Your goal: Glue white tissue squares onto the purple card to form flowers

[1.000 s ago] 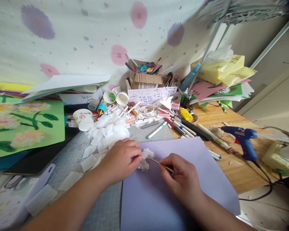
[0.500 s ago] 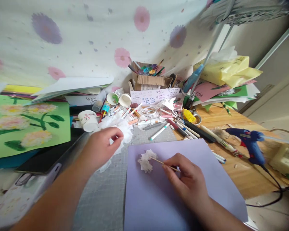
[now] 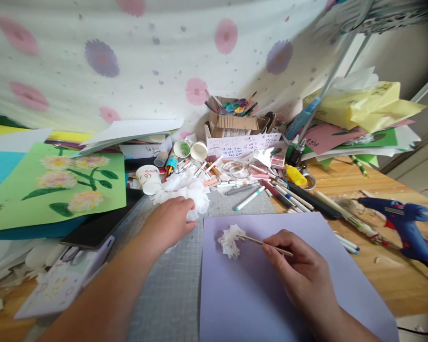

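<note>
In the head view, my left hand (image 3: 171, 221) reaches into a pile of crumpled white tissue paper (image 3: 196, 197). Its thumb and fingers curl around an edge of the pile; the fingertips are partly hidden. My right hand (image 3: 299, 266) pinches a thin wooden stick (image 3: 262, 242) over a sheet of purple paper (image 3: 257, 294). The stick's tip touches a small ruffled cluster of white tissue pieces (image 3: 231, 241) lying near the sheet's upper left corner.
Markers and pencils (image 3: 249, 198) lie scattered behind the sheet, near paper cups (image 3: 149, 179) and a cardboard box (image 3: 233, 124). A blue glue gun (image 3: 401, 223) rests at right. Green paper with a flower picture (image 3: 64, 183) and a phone case (image 3: 66, 278) are at left.
My left hand has lowered into the tissue pile. The stick has stayed at the white cluster, which looks more bunched together. The whole view has shifted slightly left.
</note>
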Motion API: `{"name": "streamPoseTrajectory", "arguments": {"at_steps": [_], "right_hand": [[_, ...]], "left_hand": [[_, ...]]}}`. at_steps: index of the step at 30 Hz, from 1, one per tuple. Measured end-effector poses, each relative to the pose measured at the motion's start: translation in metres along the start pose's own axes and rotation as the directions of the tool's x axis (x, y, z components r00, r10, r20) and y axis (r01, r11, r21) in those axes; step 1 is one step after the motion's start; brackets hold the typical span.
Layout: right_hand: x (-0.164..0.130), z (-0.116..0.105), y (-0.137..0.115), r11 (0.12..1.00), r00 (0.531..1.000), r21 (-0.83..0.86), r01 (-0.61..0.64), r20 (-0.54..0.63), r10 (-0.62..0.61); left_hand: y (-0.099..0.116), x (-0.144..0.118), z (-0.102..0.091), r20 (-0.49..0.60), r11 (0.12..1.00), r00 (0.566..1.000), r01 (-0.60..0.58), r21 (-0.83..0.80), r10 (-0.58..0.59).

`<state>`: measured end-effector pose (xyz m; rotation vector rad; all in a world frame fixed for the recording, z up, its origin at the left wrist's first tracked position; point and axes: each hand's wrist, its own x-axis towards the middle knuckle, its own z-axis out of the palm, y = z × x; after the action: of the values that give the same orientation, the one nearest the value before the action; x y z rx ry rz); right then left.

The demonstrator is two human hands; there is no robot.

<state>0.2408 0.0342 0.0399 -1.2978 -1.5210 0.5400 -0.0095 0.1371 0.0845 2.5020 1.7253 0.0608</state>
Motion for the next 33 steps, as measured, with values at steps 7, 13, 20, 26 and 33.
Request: {"name": "streamPoseTrajectory", "arguments": {"at_steps": [7,13,20,26,33], "right_hand": [[-0.001,0.0,-0.001,1.0,1.0,-0.001,-0.02,-0.003,0.02],[0.002,-0.001,-0.002,1.0,1.0,0.008,-0.02,-0.011,0.02],[0.003,-0.001,-0.005,0.998,0.995,0.045,-0.043,-0.09,0.047],[0.003,0.0,-0.006,0.987,0.984,0.139,-0.079,-0.148,0.099],[-0.002,0.0,-0.001,0.969,0.973,0.234,-0.08,-0.195,0.128]], "left_hand": [[-0.003,0.002,-0.001,-0.03,0.999,1.0,0.0,-0.044,-0.001],[-0.011,0.001,-0.003,-0.087,0.992,0.995,0.043,-0.118,-0.053],[0.015,-0.003,-0.008,-0.058,0.502,0.993,0.003,-0.865,-0.106],[0.059,-0.012,-0.001,0.123,0.334,0.987,0.083,-0.939,0.1],[0.073,-0.014,0.015,0.147,0.524,0.979,0.052,-0.85,0.142]]}}
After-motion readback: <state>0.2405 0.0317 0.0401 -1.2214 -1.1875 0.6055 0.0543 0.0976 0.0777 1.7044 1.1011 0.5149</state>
